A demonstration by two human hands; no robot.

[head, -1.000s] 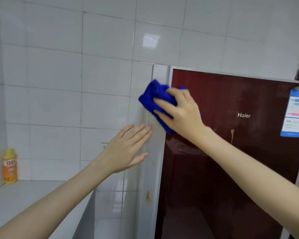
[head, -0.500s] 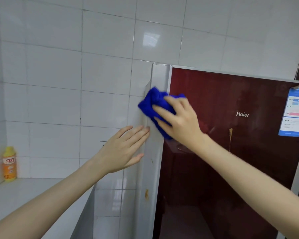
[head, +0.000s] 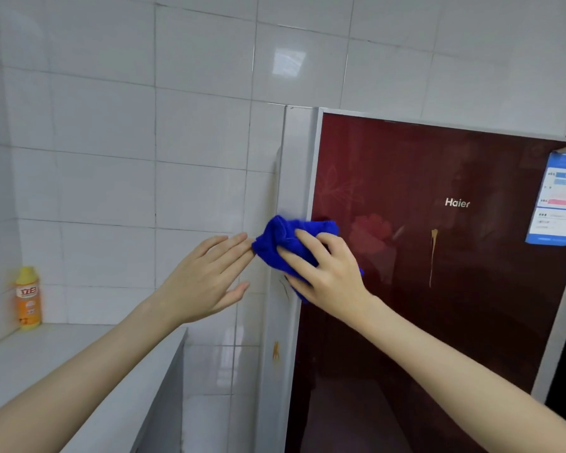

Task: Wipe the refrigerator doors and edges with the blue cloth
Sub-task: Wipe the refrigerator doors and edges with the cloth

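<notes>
Centrally, the right hand presses a bunched bright blue microfibre cloth against the pale grey left edge of a refrigerator, where that edge meets the glossy dark red glass door; the fingers lie spread and curled over the cloth, gripping it, and hide its lower right part, so only a sliver of blue shows below the wrist. Left hand: open, fingers straight and together, holding nothing, fingertips just beside the cloth; whether they touch the fridge's side panel cannot be told. Door: white "Haier" lettering, a faint floral pattern, an orange-brown drip streak; its right side and bottom are cut off by the frame. Blue-and-white paper label at the door's upper right, partly cut off, print too small to read. Further orange marks on the grey edge lower down. White glossy tiled wall behind. Yellow-capped orange plastic bottle upright in the far corner of a pale grey counter; label text blurred.
</notes>
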